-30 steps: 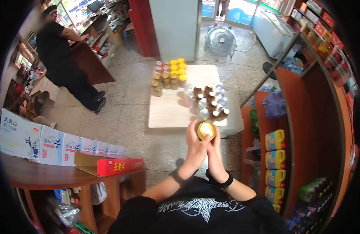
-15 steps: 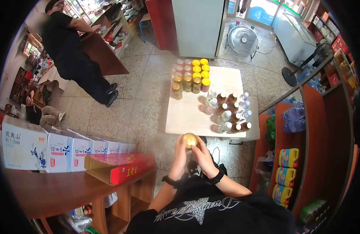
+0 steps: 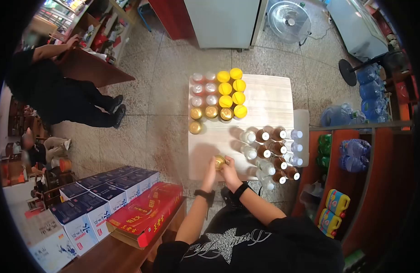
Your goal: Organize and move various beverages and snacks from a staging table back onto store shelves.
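Observation:
Between my two hands is a gold-topped can (image 3: pixel 219 161), held low over the near edge of the pale wooden table (image 3: pixel 269 100). My left hand (image 3: pixel 210 172) wraps its left side, and my right hand (image 3: pixel 229 172) closes on its right side. Farther back on the table stand several gold-topped cans (image 3: pixel 211 112), with yellow-lidded containers (image 3: pixel 225 88) and clear-lidded ones (image 3: pixel 197 88) behind them. To the right, brown bottles with white caps (image 3: pixel 278 148) stand among clear bottles (image 3: pixel 249 152).
A red box (image 3: pixel 148 211) and blue-white cartons (image 3: pixel 91 214) sit on a counter at the left. Shelves (image 3: pixel 378 168) with jugs line the right. A fan (image 3: pixel 289 22) stands beyond the table. Another person (image 3: pixel 59 91) stands at the upper left.
The view has tilted down and moved closer over the table. Both my hands, still around the can, are now over the table's near edge instead of just in front of it.

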A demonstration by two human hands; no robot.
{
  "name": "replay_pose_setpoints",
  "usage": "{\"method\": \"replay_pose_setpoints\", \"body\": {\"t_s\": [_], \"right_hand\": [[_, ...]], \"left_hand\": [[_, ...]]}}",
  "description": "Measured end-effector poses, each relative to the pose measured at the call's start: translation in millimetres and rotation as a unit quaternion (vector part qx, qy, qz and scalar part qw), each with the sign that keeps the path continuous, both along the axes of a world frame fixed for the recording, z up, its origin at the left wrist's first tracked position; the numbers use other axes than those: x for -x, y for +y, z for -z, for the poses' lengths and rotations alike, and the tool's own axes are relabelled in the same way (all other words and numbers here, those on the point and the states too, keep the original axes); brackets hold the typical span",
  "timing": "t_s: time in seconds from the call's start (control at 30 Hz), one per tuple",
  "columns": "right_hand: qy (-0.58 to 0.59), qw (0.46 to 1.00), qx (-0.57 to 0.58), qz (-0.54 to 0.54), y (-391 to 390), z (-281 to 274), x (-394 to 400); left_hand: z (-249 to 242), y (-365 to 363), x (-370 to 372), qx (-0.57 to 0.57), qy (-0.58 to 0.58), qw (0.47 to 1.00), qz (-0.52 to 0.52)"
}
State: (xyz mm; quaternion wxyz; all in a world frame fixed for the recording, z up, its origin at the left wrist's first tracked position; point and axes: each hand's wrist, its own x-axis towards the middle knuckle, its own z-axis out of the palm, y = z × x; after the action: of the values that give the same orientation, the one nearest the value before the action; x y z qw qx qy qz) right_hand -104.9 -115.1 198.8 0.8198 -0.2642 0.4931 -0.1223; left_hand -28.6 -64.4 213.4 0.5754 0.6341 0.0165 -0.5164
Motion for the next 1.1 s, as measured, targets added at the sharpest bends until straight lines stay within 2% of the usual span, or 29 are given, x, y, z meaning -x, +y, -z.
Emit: {"method": "replay_pose_setpoints", "body": {"t_s": [0.03,0.13,0.17,0.2,0.23,0.3,0.37,0.47,0.53,0.67,0.73,0.87,0.93,1.03,1.1], "right_hand": [[-0.009,1.0,-0.003,0.01,-11.2,4.1,-10.2],[0.015,0.999,-0.025,0.031,-38.9,16.9,-33.6],[0.01,0.998,-0.015,0.053,-43.6,24.3,-40.0],[0.022,0.998,0.025,0.058,-46.8,33.7,-47.1],[0.026,0.998,0.019,0.057,-50.3,43.5,-53.6],[0.027,0.997,0.054,0.049,-58.3,56.0,-64.9],[0.031,0.997,0.04,0.052,-64.9,57.6,-75.2],[0.036,0.993,0.087,0.072,-69.8,65.9,-87.6],[0.083,0.982,0.167,0.005,-59.2,95.6,-87.4],[0.065,0.992,0.104,-0.001,-71.7,76.5,-90.0],[-0.034,0.996,-0.059,0.049,-83.5,59.7,-88.9],[0.025,0.996,-0.06,0.066,-84.5,39.9,-84.2],[-0.007,0.995,0.019,0.098,-82.9,36.2,-77.5],[0.011,0.996,0.052,0.074,-93.8,-15.3,-64.3],[0.018,0.99,0.098,0.102,-91.5,-42.5,-46.9]], "left_hand": [[17.7,-2.3,-6.2,-0.01,0.008,1.0,0.0],[17.2,-38.5,-30.9,0.003,0.092,0.995,-0.049],[36.5,-41.3,-39.9,-0.006,0.097,0.994,-0.051],[67.8,-38.4,-50.2,0.015,0.069,0.998,0.001],[86.5,-40.1,-58.0,0.038,0.04,0.997,0.054],[73.3,-57.7,-66.2,0.017,0.064,0.997,0.03],[69.0,-71.8,-70.6,0.024,-0.012,1.0,0.0],[69.2,-80.2,-78.1,0.01,0.006,0.999,-0.035],[72.8,-77.5,-78.6,0.017,-0.011,0.999,-0.035],[71.5,-70.8,-80.3,0.049,-0.034,0.998,-0.03],[59.9,-69.1,-80.0,0.034,-0.053,0.998,0.002],[57.3,-49.7,-71.5,-0.03,-0.075,0.996,0.04],[44.2,-41.0,-69.6,-0.032,-0.063,0.996,0.056],[28.4,-25.8,-68.2,-0.023,-0.07,0.994,0.084],[6.8,-21.9,-63.0,-0.003,-0.09,0.991,0.1]]}}
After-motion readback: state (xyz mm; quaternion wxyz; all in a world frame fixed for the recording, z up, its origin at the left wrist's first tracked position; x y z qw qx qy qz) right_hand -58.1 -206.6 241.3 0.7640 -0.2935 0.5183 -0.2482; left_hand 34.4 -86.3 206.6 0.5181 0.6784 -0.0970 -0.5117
